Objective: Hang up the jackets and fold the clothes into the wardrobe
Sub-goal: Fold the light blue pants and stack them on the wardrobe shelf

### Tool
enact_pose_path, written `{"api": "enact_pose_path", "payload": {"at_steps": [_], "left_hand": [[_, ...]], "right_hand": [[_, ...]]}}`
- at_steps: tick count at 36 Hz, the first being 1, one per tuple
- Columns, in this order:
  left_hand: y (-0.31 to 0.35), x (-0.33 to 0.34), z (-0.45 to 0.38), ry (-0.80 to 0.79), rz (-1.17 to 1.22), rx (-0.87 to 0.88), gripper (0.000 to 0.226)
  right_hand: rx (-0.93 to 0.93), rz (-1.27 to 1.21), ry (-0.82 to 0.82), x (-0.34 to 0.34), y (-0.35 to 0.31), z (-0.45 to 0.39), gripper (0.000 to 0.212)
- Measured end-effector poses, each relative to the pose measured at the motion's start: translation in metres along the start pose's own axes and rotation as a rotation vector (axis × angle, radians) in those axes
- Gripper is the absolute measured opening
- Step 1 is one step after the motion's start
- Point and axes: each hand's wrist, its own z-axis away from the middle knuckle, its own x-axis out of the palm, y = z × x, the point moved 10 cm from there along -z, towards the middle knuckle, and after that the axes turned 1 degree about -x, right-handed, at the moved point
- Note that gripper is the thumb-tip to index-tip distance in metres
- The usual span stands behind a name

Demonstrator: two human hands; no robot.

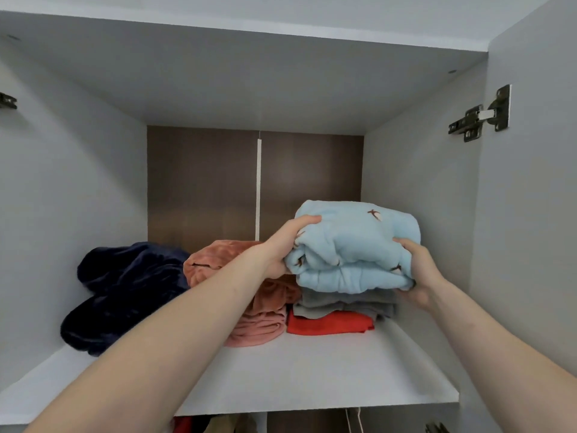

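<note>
Wardrobe shelf (312, 370), white, upper compartment. Item: folded light-blue fleece (352, 245), long axis left-right, resting atop grey garment (343, 303) and red garment (327, 323), hard against the shelf's right wall. Left hand (281, 248) grasps its left end, right hand (418, 273) its right end; bundle lies squarely between them. Pink (259, 307) and navy (125, 292) garments left of it.

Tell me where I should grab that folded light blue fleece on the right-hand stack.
Grip the light blue fleece at its two ends, as the left hand and right hand do now, coming from the open front. It is a thick, soft bundle, so side support probably keeps the folds together.
</note>
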Motion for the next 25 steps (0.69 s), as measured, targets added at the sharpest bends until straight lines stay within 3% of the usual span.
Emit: {"api": "enact_pose_path", "payload": {"at_steps": [11, 17, 22, 25], "left_hand": [[0.012, -0.016, -0.062, 0.047, 0.022, 0.015, 0.055], [0.001, -0.026, -0.103, 0.115, -0.034, 0.005, 0.062], [-0.012, -0.061, -0.125, 0.391, -0.56, -0.036, 0.092], [0.008, -0.064, -0.124, 0.497, -0.731, 0.094, 0.084]], "right_hand": [[-0.024, 0.119, 0.002, 0.008, -0.018, -0.06, 0.027], [0.052, 0.102, 0.021, 0.006, -0.002, -0.1, 0.027], [0.153, 0.438, 0.155, -0.011, 0.033, -0.143, 0.078], [0.057, 0.682, 0.271, -0.009, 0.026, -0.144, 0.075]]}}
